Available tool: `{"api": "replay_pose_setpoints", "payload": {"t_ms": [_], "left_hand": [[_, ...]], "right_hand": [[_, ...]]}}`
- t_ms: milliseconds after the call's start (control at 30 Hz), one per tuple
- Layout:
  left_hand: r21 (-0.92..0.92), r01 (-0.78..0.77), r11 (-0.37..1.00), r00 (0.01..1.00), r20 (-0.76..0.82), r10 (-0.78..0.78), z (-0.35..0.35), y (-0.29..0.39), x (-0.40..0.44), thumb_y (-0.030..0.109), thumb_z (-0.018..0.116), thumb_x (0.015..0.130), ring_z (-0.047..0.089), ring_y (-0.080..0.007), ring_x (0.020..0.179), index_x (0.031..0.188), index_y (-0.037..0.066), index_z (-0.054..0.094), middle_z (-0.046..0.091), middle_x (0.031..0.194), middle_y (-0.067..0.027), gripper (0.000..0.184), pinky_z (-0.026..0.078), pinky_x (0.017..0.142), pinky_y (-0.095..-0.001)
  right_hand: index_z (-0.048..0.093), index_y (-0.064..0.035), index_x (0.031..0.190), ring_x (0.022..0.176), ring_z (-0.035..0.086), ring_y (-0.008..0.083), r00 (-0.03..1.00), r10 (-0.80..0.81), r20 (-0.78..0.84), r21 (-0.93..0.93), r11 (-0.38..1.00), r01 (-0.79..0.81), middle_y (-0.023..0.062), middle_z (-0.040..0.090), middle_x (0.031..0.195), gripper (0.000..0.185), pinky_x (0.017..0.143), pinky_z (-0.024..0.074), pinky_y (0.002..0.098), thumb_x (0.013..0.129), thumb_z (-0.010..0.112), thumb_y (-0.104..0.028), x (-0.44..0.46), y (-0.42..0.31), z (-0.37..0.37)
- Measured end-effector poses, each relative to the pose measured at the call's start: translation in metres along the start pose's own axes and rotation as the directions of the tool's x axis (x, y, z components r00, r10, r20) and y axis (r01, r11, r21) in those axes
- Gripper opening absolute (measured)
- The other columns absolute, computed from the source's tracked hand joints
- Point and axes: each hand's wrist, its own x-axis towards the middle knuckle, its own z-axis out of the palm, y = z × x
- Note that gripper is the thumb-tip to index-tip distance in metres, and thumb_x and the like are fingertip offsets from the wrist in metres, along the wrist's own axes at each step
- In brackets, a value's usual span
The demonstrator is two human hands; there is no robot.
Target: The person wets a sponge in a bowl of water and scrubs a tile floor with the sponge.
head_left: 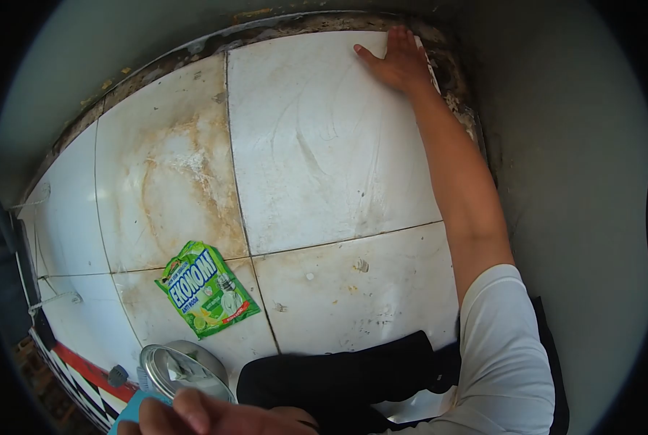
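Observation:
My right hand (pixel 400 61) lies flat with its fingers spread on a white floor tile (pixel 324 138), at the far right corner by the wall. Nothing shows in its grip. Low in the view is my left hand (pixel 182 415), its fingers curled in. What they hold, if anything, is hidden. Just beyond that hand stands a shiny metal bowl (pixel 219 366), its inside partly visible. A green Ekonomi soap pouch (pixel 208 290) lies flat on the tiles, apart from both hands. Faint smears streak the tile under my right hand.
Grey walls (pixel 578 167) close in at the back and right, with a dark, crumbling edge (pixel 451 76) along the floor. Brown stains (pixel 193 167) mark the left tile. White cord (pixel 66 297), a small grey round object (pixel 118 375) and something light blue (pixel 126 415) are at the left.

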Motion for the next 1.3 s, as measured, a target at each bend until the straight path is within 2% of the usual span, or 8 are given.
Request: {"api": "replay_pose_setpoints", "payload": {"t_ms": [133, 200, 300, 567, 667, 1000, 1167, 1300], "left_hand": [[-0.671, 0.258, 0.695, 0.962, 0.114, -0.247, 0.038, -0.089, 0.008, 0.079, 0.013, 0.094, 0.051, -0.0204, 0.088, 0.116, -0.006, 0.053, 0.051, 0.100, -0.0107, 0.096, 0.042, 0.079, -0.0312], [-0.960, 0.103, 0.261, 0.984, 0.060, -0.169, 0.079, -0.095, -0.026, 0.090, 0.001, 0.085, 0.059, -0.0239, 0.094, 0.119, -0.016, 0.056, 0.060, 0.105, -0.0193, 0.124, 0.047, 0.079, -0.0304], [-0.979, -0.186, 0.078, 0.945, -0.200, -0.260, 0.145, -0.073, -0.037, 0.089, 0.003, 0.086, 0.060, -0.0245, 0.087, 0.113, -0.016, 0.058, 0.062, 0.101, -0.0190, 0.122, 0.047, 0.078, -0.0308], [-0.990, 0.137, 0.025, 0.958, 0.126, -0.256, 0.109, -0.057, -0.035, 0.088, 0.005, 0.088, 0.059, -0.0238, 0.086, 0.112, -0.014, 0.058, 0.060, 0.099, -0.0175, 0.117, 0.046, 0.078, -0.0309], [-0.982, 0.191, 0.018, 0.952, 0.180, -0.249, 0.097, -0.055, -0.034, 0.087, 0.006, 0.088, 0.058, -0.0236, 0.085, 0.112, -0.013, 0.058, 0.060, 0.099, -0.0169, 0.115, 0.045, 0.078, -0.0309], [-0.965, 0.262, 0.027, 0.934, 0.246, -0.259, 0.081, -0.060, -0.039, 0.085, 0.009, 0.090, 0.056, -0.0227, 0.084, 0.111, -0.011, 0.058, 0.058, 0.096, -0.0149, 0.109, 0.044, 0.078, -0.0310], [-0.964, 0.263, 0.044, 0.931, 0.242, -0.272, 0.075, -0.066, -0.037, 0.084, 0.010, 0.091, 0.055, -0.0222, 0.083, 0.110, -0.009, 0.058, 0.057, 0.095, -0.0139, 0.106, 0.043, 0.078, -0.0311], [-0.961, 0.270, 0.053, 0.931, 0.246, -0.270, 0.072, -0.069, -0.035, 0.083, 0.011, 0.091, 0.054, -0.0218, 0.083, 0.110, -0.008, 0.057, 0.056, 0.094, -0.0131, 0.104, 0.043, 0.078, -0.0311]], "right_hand": [[0.015, -0.0026, 0.162, 0.157, 0.011, 0.0279, 0.998, -0.060, 0.004, 0.014, 0.998, 0.060, 0.0145, 0.015, 0.169, 0.108, 0.127, 0.0139, 0.0463, 0.090, 0.043, -0.078, -0.081, -0.021, 0.000], [0.017, -0.0025, 0.161, 0.157, 0.014, 0.0290, 0.987, -0.160, 0.007, 0.012, 0.987, 0.160, 0.0156, 0.019, 0.168, 0.107, 0.126, 0.0149, 0.0477, 0.090, 0.052, -0.074, -0.160, -0.041, 0.001], [0.020, -0.0029, 0.161, 0.156, 0.016, 0.0291, 0.969, -0.243, 0.045, 0.024, 0.970, 0.242, 0.0156, 0.021, 0.168, 0.105, 0.126, 0.0159, 0.0491, 0.089, 0.056, -0.071, -0.226, -0.056, -0.006], [0.023, -0.0042, 0.160, 0.156, 0.017, 0.0254, 0.988, -0.040, -0.150, -0.124, 0.992, 0.021, 0.0117, 0.022, 0.168, 0.106, 0.127, 0.0173, 0.0472, 0.089, 0.043, -0.080, -0.037, -0.007, 0.011], [0.011, 0.0050, 0.160, 0.157, 0.005, 0.0332, 0.977, 0.170, 0.132, 0.067, 0.981, -0.180, 0.0193, 0.005, 0.169, 0.100, 0.129, 0.0109, 0.0435, 0.099, 0.038, -0.070, -0.025, -0.041, -0.043], [0.021, -0.0059, 0.161, 0.156, 0.018, 0.0248, 0.861, -0.506, 0.046, 0.052, 0.862, 0.504, 0.0116, 0.023, 0.168, 0.103, 0.128, 0.0156, 0.0434, 0.090, 0.048, -0.076, -0.191, -0.094, 0.001], [0.021, -0.0062, 0.161, 0.156, 0.018, 0.0237, 0.956, -0.272, -0.109, -0.153, 0.955, 0.255, 0.0121, 0.024, 0.167, 0.106, 0.127, 0.0170, 0.0436, 0.089, 0.044, -0.080, -0.062, -0.041, 0.013], [0.010, 0.0000, 0.161, 0.157, 0.007, 0.0307, 0.981, 0.067, 0.185, 0.018, 0.997, -0.071, 0.0165, 0.008, 0.170, 0.090, 0.130, 0.0102, 0.0424, 0.103, 0.039, -0.062, -0.037, -0.071, -0.051]]}}
